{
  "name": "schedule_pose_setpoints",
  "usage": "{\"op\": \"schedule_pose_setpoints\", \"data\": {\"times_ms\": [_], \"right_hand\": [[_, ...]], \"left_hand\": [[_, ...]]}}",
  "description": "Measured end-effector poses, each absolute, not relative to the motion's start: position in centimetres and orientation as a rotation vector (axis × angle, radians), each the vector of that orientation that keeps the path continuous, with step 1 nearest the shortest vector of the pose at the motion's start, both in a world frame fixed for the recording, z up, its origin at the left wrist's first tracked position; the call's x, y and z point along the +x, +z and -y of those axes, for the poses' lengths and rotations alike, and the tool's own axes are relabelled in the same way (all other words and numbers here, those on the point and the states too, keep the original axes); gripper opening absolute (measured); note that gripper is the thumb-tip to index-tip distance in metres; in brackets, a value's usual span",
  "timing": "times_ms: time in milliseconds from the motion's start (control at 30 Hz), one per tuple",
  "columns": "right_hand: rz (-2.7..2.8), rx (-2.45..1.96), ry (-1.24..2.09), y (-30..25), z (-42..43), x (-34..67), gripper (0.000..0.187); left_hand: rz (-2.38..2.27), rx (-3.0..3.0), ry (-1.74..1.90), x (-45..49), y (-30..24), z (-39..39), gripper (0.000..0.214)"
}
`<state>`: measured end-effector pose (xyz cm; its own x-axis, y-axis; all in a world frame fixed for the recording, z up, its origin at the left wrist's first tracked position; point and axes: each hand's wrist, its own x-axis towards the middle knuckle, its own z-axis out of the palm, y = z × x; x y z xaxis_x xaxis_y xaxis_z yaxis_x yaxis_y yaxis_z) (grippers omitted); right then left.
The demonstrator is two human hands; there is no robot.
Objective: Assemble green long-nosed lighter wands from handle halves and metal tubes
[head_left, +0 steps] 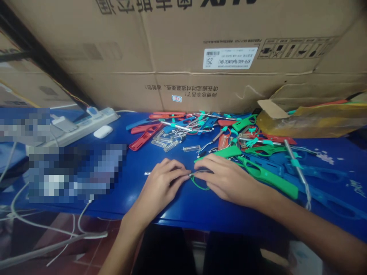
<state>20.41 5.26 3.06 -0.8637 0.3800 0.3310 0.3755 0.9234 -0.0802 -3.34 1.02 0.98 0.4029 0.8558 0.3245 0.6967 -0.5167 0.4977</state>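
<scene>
My left hand (164, 179) rests on the blue table (172, 206), fingers pinched together on the end of a thin green wire loop (199, 185). My right hand (226, 175) lies just to the right, its fingers closed on the other end of the same wire, and they nearly touch the left fingertips. A green plastic seal tag (226, 152) lies just beyond the right hand. What the right fingertips grip beneath them is partly hidden.
A heap of red, blue and green seal tags (200, 128) with small clear tubes (166, 143) covers the table's far middle and right. A power strip (86, 122) and white earbud case (103, 131) sit far left. Large cardboard boxes (200, 49) stand behind. Cables (43, 229) hang left.
</scene>
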Motion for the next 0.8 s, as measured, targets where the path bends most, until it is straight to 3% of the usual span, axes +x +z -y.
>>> {"op": "schedule_pose_setpoints", "data": {"times_ms": [433, 800], "right_hand": [[2.674, -0.604, 0.395, 2.5, -4.9, 20.1, 0.037], [2.442, -0.820, 0.562, 1.8, -4.5, 19.1, 0.019]], "left_hand": [[-1.325, 2.266, 0.847, -3.3, 1.0, -0.8, 0.014], [-1.298, 2.244, 0.871, -3.0, 1.2, -0.8, 0.016]]}}
